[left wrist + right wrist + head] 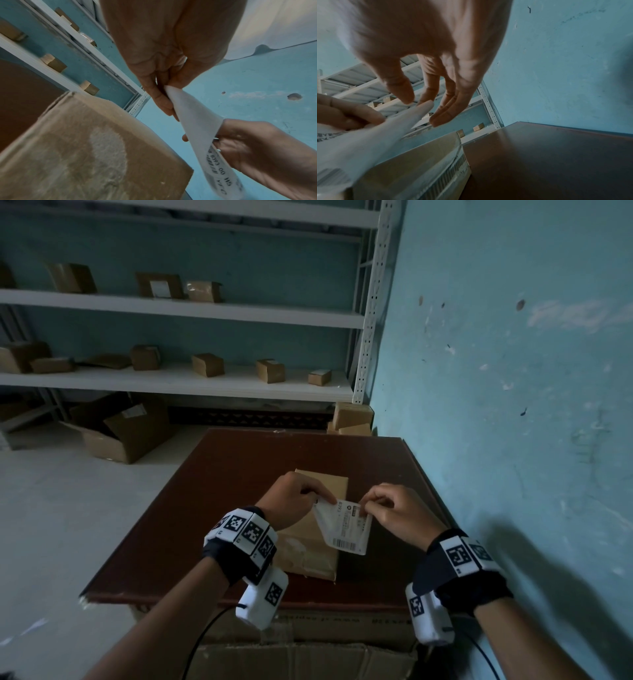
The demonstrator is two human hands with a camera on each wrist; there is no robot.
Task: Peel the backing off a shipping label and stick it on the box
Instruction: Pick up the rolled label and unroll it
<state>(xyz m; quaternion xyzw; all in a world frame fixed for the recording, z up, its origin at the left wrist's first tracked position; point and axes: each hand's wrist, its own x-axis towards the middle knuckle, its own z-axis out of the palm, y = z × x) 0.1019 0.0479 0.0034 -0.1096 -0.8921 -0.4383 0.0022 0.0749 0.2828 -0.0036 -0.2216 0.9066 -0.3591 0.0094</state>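
A brown cardboard box (308, 542) lies flat on the dark red-brown table (239, 474). Just above the box's right side I hold a white printed shipping label (346, 529) with both hands. My left hand (325, 498) pinches its upper left corner, which curls away as a plain white layer (197, 128). My right hand (368, 506) pinches the upper right corner between thumb and fingers. In the right wrist view the thumb and forefinger of that hand (416, 100) meet at the label's tip (426, 106), over the box (419, 162). The lower part of the label hangs free.
A blue wall (513, 405) runs close along the table's right edge. White shelving (171, 378) with several small cardboard boxes stands behind. An open carton (116, 436) sits on the floor to the left, and another carton (308, 659) lies below the table's near edge.
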